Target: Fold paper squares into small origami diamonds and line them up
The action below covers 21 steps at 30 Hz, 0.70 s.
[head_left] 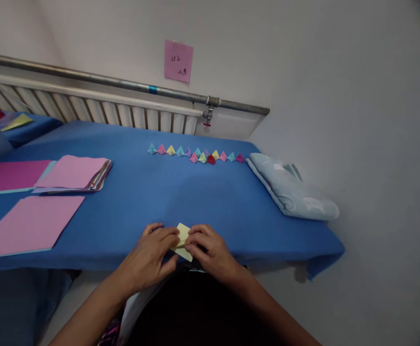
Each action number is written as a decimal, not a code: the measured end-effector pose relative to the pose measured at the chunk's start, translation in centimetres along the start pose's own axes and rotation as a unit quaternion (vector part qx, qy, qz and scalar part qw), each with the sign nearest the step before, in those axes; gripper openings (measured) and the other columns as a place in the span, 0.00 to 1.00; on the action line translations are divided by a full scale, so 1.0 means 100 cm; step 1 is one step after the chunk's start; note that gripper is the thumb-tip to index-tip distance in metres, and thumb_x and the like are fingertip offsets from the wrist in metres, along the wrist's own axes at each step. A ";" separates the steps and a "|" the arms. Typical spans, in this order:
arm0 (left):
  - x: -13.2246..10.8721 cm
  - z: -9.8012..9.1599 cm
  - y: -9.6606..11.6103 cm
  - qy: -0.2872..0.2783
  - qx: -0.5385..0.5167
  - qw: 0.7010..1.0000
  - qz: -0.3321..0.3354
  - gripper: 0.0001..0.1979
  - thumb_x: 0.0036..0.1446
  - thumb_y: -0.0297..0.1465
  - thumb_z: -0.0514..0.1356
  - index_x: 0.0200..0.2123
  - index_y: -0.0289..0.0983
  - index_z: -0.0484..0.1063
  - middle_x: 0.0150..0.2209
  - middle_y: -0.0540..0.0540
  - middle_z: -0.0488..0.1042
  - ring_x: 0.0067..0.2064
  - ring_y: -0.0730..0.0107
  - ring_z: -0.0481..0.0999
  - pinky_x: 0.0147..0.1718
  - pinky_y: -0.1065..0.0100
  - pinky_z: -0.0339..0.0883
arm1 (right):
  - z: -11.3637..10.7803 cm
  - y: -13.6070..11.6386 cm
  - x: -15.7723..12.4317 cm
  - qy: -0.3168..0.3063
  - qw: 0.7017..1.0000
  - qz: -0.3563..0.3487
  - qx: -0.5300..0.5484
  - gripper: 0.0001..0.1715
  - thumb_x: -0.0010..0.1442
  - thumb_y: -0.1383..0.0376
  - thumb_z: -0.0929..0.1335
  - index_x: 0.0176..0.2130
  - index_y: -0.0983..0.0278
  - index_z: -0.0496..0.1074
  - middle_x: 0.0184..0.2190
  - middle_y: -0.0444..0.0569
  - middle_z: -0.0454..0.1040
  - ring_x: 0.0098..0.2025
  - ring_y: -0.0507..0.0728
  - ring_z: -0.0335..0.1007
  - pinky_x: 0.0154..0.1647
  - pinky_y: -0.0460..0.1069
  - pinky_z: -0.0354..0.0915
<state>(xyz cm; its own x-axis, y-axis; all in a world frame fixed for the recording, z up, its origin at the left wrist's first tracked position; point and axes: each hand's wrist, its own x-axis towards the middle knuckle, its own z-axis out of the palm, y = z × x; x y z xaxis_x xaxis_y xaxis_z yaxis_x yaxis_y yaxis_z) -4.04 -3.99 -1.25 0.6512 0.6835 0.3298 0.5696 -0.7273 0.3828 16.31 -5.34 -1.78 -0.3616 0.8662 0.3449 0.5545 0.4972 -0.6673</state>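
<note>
A small piece of pale yellow folded paper lies between my hands at the near edge of the blue-covered table. My left hand presses its fingers on the paper's left side. On the right side, my right hand pinches the paper between thumb and fingers. The fingers partly cover the folds. Beyond the hands, a row of small folded paper pieces in several colours runs across the back of the table.
To the left lie a stack of pink-topped paper, magenta sheets and large pink sheets. A folded light-blue blanket rests at the right end. Behind the table are a radiator and a pipe.
</note>
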 end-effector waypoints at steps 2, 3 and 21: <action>0.001 0.002 -0.001 0.004 0.006 1.000 -0.006 0.10 0.57 0.29 0.55 0.43 0.38 0.68 0.49 0.42 0.74 0.51 0.62 0.72 0.54 0.53 0.56 | 0.001 -0.001 0.003 0.006 1.000 0.001 0.017 0.05 0.60 0.70 0.66 0.35 0.60 0.72 0.40 0.47 0.71 0.45 0.54 0.68 0.47 0.50 0.64; 0.002 0.003 -0.002 0.008 0.010 1.000 -0.010 0.08 0.58 0.28 0.55 0.42 0.38 0.69 0.49 0.42 0.74 0.50 0.62 0.72 0.53 0.53 0.57 | 0.001 -0.001 0.005 0.007 1.000 0.002 0.020 0.06 0.60 0.70 0.66 0.35 0.60 0.72 0.39 0.47 0.71 0.44 0.53 0.68 0.46 0.50 0.64; 0.002 0.013 0.000 0.079 0.004 0.996 -0.031 0.08 0.61 0.25 0.51 0.35 0.38 0.69 0.42 0.45 0.77 0.47 0.65 0.74 0.52 0.54 0.60 | 0.007 0.003 0.009 0.011 0.999 0.021 -0.044 0.07 0.57 0.72 0.68 0.34 0.61 0.74 0.39 0.46 0.72 0.43 0.54 0.67 0.46 0.51 0.62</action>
<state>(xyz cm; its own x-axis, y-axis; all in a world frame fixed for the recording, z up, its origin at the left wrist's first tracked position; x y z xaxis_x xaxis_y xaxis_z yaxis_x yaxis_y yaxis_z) -3.24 -3.88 -2.29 0.5269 0.7284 0.4379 0.6106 -0.6828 0.4011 15.64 -4.44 -2.10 -0.3213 0.8867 0.3324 0.6324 0.4622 -0.6216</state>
